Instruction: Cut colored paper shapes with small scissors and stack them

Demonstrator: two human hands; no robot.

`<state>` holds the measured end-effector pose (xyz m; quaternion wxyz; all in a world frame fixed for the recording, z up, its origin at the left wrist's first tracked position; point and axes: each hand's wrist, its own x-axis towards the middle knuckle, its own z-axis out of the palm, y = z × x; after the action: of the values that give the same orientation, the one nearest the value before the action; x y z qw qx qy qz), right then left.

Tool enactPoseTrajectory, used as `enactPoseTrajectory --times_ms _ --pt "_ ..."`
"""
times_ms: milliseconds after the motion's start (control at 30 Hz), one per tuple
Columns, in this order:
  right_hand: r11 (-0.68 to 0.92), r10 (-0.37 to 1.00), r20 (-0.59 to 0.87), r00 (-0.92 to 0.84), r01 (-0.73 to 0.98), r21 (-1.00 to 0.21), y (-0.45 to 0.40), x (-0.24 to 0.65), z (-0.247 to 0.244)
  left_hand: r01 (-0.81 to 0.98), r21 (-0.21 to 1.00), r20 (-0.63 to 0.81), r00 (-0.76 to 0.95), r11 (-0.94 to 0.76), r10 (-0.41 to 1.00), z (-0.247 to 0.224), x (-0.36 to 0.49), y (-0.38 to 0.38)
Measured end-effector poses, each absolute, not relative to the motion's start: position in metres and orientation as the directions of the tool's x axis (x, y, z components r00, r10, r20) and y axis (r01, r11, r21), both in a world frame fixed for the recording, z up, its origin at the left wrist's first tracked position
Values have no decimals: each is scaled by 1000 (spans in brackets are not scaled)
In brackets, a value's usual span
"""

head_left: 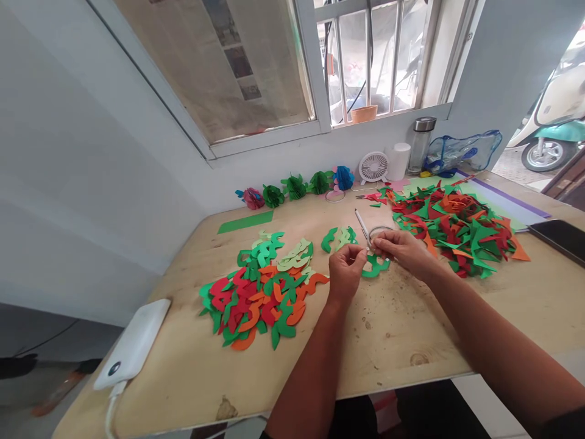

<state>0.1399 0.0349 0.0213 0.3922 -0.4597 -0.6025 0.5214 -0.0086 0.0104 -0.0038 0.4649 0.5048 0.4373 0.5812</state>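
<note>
My left hand [346,268] is closed in a pinch near the middle of the wooden table [393,347]; what its fingertips hold is too small to name. Close beside it on the right, my right hand [402,249] also pinches, at something I cannot make out. A green cut paper piece [375,266] lies just below and between the hands. Behind them are a white pen [362,223] and a dark ring-shaped item [381,229]. Green and pale green cut pieces [340,238] lie just beyond my left hand.
Curved paper cutouts [256,299] are heaped at the left, and pointed scraps [461,225] at the right. Paper figures [295,186], a small fan [373,167] and a glass bottle [420,146] stand along the wall. A phone [560,239] and power bank [134,344] lie at the sides.
</note>
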Motion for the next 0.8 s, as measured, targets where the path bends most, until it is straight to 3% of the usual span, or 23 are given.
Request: enactPoseTrajectory --times_ms 133,233,333,533,800 --pt "-65 954 -93 -285 107 -992 35 140 17 258 882 417 -43 -394 908 -2 -9 5" --pt "-90 945 -115 -306 95 -991 35 141 15 497 684 598 37 -534 801 -4 -10 3" --pt "-108 934 -129 -332 82 -991 35 140 16 624 491 706 124 -608 697 -7 -10 4" --pt "-138 926 -142 -350 38 -990 35 140 17 734 269 790 202 -624 579 -8 -9 5" --pt "-130 925 -132 -357 32 -991 38 143 11 744 268 744 243 -611 622 -4 -10 3"
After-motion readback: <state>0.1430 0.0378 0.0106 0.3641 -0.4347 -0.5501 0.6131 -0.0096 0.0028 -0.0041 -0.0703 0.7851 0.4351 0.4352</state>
